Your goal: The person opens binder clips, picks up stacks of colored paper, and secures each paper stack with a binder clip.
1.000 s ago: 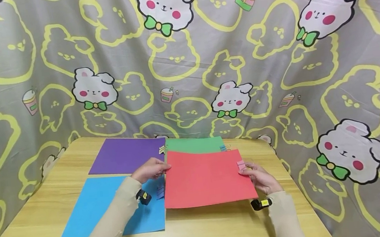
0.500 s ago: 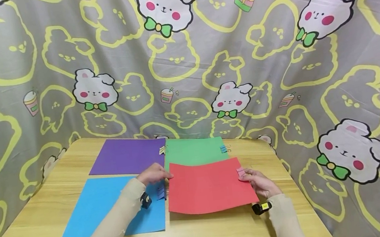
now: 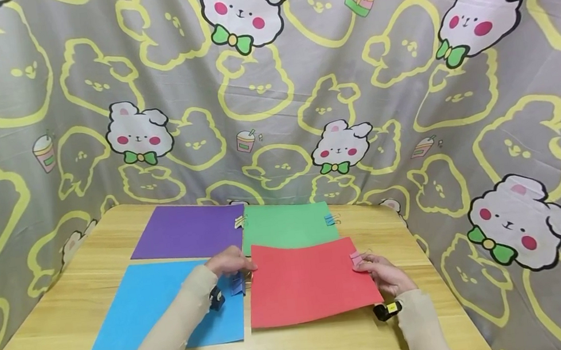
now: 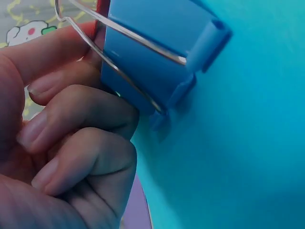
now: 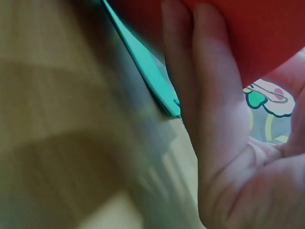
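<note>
A red sheet of paper is held by both hands, slightly bowed, its front edge raised off the table. My left hand pinches its left edge near the far corner. My right hand grips the right edge beside a pink binder clip, thumb on top; in the right wrist view its fingers lie under the red sheet. A blue binder clip sits on the right edge of a blue sheet, close by my left hand's curled fingers.
A purple sheet lies behind the blue one, a pale yellow binder clip on its right edge. Beside it is a green sheet with a light blue binder clip. A patterned curtain closes off the wooden table behind.
Both hands have brought the red sheet nearer the person and lower, uncovering more of the green sheet. The other sheets have stayed put.
</note>
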The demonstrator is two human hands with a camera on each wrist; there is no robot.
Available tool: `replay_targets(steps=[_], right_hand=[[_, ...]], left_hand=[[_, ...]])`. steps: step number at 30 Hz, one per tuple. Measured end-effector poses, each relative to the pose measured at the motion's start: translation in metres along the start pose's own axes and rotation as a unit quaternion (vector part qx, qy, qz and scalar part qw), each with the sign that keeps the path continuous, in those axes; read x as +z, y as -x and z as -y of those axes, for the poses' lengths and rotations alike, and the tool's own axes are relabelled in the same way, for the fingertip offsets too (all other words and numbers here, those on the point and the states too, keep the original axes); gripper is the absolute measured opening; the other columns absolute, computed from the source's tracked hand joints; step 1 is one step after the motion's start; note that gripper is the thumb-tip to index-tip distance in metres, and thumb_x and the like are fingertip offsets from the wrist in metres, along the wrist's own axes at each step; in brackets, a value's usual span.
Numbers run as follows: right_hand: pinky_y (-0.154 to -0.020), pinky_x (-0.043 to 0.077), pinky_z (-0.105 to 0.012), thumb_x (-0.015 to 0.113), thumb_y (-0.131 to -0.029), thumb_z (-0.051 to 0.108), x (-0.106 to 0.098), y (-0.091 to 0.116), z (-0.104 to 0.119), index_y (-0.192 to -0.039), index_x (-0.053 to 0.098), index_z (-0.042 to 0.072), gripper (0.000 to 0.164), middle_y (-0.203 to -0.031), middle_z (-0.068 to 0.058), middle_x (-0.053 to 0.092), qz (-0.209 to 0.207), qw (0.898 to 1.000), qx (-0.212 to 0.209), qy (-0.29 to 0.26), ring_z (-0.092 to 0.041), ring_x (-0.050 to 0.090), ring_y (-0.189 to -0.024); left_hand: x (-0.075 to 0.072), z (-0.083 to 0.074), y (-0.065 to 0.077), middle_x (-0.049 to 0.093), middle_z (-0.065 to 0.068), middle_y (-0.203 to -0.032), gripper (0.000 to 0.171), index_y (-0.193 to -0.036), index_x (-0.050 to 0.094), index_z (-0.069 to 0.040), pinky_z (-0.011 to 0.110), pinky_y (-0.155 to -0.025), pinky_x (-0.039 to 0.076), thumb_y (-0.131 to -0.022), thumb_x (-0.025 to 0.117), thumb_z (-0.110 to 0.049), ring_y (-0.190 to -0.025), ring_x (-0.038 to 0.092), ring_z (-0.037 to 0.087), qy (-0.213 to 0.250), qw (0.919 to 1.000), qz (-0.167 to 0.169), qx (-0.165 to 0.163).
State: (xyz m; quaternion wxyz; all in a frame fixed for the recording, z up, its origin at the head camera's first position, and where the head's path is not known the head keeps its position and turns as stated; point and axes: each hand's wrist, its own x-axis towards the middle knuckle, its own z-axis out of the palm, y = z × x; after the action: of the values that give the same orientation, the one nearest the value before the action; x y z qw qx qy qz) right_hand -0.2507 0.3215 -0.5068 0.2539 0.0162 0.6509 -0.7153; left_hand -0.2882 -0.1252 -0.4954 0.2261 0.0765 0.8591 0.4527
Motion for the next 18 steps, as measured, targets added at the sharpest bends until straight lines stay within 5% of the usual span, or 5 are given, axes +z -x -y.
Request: replay_targets(steps=[7,18], right_hand=[[-0.079,0.065,-0.037,0.059,-0.102,0.004,0.007,-0.001,-0.004,-0.127,0.042,0.008,0.031,-0.100,0.002,0.072,0.003,1.000,0.005,0.006,-0.015,0.076,-0.091],[-0.078,0.065,-0.036,0.065,-0.098,0.004,0.016,0.006,-0.008,-0.134,0.041,0.002,0.043,-0.100,-0.001,0.073,-0.015,0.999,0.004,0.039,-0.015,0.077,-0.087]], left_hand=[[-0.004,0.002,0.004,0.026,-0.007,-0.048,0.046,-0.052,0.056,-0.014,0.025,-0.045,0.017,-0.093,0.075,-0.024,-0.046,0.017,0.010,0.002,0.9998,0.017,0.000],[-0.005,0.001,0.012,0.027,-0.008,-0.049,0.055,-0.049,0.040,-0.019,0.024,-0.046,0.017,-0.091,0.074,-0.018,-0.047,0.016,0.009,0.009,0.9995,0.029,-0.008]])
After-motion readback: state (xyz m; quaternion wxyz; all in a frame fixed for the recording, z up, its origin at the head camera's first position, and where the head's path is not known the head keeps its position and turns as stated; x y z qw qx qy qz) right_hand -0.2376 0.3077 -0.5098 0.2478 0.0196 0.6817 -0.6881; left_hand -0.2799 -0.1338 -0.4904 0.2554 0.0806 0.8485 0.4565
